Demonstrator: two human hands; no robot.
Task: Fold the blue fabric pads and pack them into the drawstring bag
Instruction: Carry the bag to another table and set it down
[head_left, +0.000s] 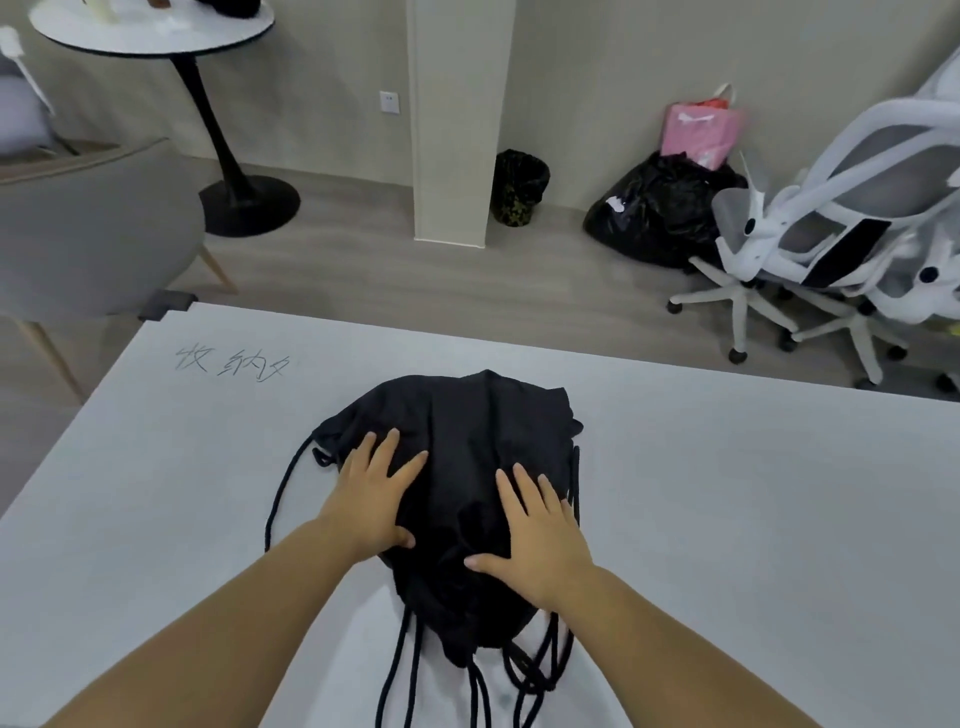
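Note:
A black drawstring bag (467, 431) lies bulging on the grey table (727, 493), its gathered mouth and black cords (405, 670) trailing toward me. My left hand (376, 493) rests flat on the bag's left side with fingers spread. On the bag's right side my right hand (540, 535) lies flat, palm down, fingers apart. Neither hand grips anything. No blue fabric pads are visible; the bag's inside is hidden.
Handwritten marks (231, 364) sit on the table's far left. Beyond the table stand a grey armchair (93, 228), a round pedestal table (156, 31), a pillar (457, 119), black rubbish bags (660, 208), a pink bag (701, 130) and white office chairs (831, 234).

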